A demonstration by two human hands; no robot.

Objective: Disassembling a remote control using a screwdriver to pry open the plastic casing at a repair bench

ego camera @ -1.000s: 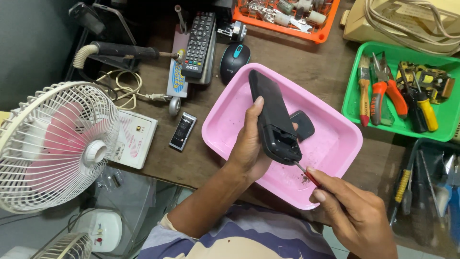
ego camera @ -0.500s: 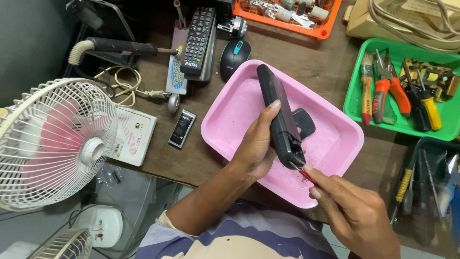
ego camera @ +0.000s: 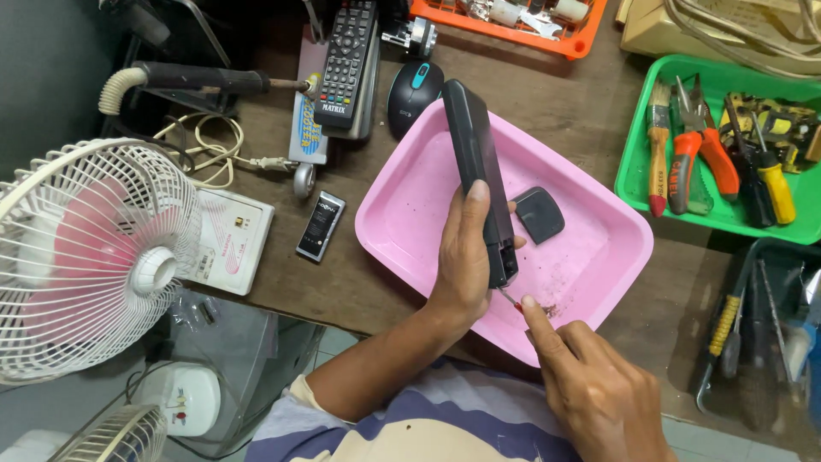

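Head view: brown wooden desk (ego camera: 590, 120), crowded. Left hand (ego camera: 466, 265) clasped around black remote (ego camera: 479, 180), raised on edge above pink tray (ego camera: 402, 214) near desk's front edge. Right hand (ego camera: 599, 393) pinching small screwdriver (ego camera: 510, 299) against remote's lower end. Green tool tray (ego camera: 637, 154) toward right edge; white fan (ego camera: 85, 257) off left edge.

Left hand (ego camera: 466, 257) gripping black remote (ego camera: 479, 175) over pink tray (ego camera: 402, 214), frame centre; right hand (ego camera: 599, 393) applying small screwdriver (ego camera: 510, 299).

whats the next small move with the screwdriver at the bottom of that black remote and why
Probably keep the tip pressed in and twist gently: the right hand has the small screwdriver at the lower end of the black remote, which the left hand holds on edge over the pink tray.
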